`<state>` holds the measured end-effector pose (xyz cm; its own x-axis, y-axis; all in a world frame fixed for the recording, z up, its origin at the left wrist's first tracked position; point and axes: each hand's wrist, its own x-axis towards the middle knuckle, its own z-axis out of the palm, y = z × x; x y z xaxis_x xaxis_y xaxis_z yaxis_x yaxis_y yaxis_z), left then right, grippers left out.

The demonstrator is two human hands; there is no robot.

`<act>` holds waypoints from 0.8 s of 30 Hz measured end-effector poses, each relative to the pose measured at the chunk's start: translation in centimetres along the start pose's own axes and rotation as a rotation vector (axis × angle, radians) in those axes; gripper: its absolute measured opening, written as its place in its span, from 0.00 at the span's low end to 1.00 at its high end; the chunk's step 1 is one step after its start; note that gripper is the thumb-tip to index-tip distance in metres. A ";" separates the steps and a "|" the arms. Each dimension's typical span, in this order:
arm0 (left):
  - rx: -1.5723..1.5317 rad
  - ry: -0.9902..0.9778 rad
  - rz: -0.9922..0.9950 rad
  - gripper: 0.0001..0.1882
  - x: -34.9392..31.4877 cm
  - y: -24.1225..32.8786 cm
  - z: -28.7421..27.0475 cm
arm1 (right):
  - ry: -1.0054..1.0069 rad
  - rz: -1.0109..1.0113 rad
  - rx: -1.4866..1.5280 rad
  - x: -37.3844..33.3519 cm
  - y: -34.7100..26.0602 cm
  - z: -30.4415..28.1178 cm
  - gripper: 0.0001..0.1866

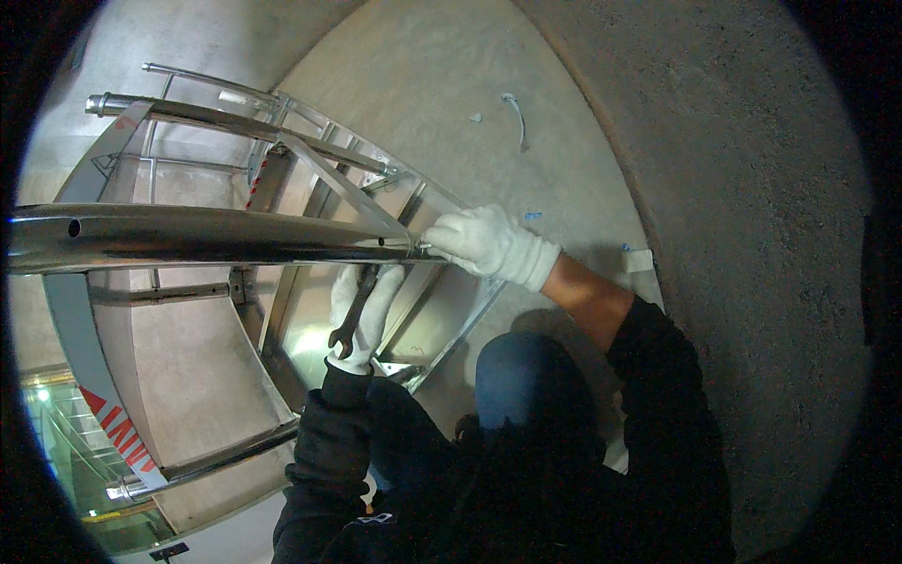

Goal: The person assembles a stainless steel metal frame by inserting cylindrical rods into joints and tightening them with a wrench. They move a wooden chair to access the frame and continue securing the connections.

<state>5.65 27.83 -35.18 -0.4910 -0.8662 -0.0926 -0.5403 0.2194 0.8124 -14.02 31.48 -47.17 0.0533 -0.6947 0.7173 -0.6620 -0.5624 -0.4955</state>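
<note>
At centre frame the gloved left hand [365,305] grips a dark open-ended wrench [355,320] held upright beneath the thick metal tube [207,237]. Just right, the gloved right hand [489,242] closes its fingers at the tube's joint with the scaffold frame [310,155], which stretches toward upper left over concrete floor [564,113].

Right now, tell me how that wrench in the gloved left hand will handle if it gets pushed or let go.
The wrench looks like solid dark metal, so probably stiff and heavy for its size. Held upright in the left hand, it would likely drop if released. Its flat shank should slide, not roll.
</note>
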 end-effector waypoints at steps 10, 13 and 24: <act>-0.046 0.018 -0.048 0.16 -0.1 -0.5 0.0 | -0.128 -0.062 -0.109 0.9 0.3 -1.1 0.09; 0.004 0.016 -0.069 0.16 0.0 0.0 -0.1 | -0.095 -0.117 -0.121 1.5 0.6 -1.3 0.08; -0.049 0.022 -0.073 0.16 -0.1 0.3 0.2 | -0.232 -0.142 -0.121 1.9 0.8 -1.7 0.07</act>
<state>5.34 28.05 -35.03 -0.4365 -0.8887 -0.1406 -0.5395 0.1334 0.8314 -15.75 30.45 -45.41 0.3123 -0.7044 0.6374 -0.7191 -0.6137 -0.3259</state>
